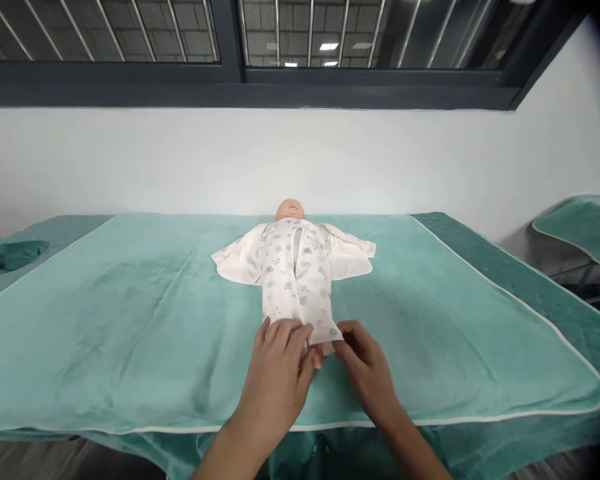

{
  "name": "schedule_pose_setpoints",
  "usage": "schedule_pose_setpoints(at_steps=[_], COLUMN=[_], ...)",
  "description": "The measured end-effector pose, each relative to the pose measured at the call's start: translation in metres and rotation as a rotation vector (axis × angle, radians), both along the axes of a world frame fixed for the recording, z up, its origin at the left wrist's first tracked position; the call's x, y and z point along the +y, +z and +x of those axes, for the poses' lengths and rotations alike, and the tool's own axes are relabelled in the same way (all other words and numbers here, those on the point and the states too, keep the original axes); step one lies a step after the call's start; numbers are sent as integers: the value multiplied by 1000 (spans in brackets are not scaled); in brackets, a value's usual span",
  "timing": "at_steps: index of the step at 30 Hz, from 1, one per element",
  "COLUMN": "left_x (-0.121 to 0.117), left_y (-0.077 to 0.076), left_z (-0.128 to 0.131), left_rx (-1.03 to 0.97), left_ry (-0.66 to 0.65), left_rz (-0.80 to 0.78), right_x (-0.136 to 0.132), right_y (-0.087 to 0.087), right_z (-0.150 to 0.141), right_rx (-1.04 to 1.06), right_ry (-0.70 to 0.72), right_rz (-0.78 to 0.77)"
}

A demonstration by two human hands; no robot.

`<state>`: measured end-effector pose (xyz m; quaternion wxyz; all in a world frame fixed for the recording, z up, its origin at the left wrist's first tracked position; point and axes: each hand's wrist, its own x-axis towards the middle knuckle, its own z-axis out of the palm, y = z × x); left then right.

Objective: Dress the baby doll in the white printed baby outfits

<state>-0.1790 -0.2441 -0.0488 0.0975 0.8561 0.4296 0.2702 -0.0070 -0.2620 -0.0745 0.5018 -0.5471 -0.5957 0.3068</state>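
Observation:
A baby doll [289, 210] lies on its back in the middle of a teal towel [130, 320], head toward the wall. It wears a white printed garment [294, 273] with the sleeves spread out to both sides. My left hand [279, 373] rests at the garment's bottom hem, fingers curled over the doll's legs. My right hand [363, 363] is beside it at the hem's right corner, fingertips pinched on the fabric edge. A bit of the doll's foot shows between my hands.
The towel covers a table that runs along a white wall [130, 160] under a dark-framed window [240, 80]. A second teal-covered surface [585, 227] stands at the right. A dark green folded cloth [10, 255] lies at the far left.

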Motion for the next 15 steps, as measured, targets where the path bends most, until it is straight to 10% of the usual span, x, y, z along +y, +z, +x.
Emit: schedule_pose_setpoints(at_steps=[6,15], left_x=[2,-7], left_y=[5,-10], left_z=[17,1], left_rx=[-96,-139], left_ry=[-8,-86], left_rz=[-9,133], right_x=[-4,-28], right_y=[26,-21], right_z=[4,18], right_rx=[106,-126], right_ry=[121,133], right_rz=[42,-10])
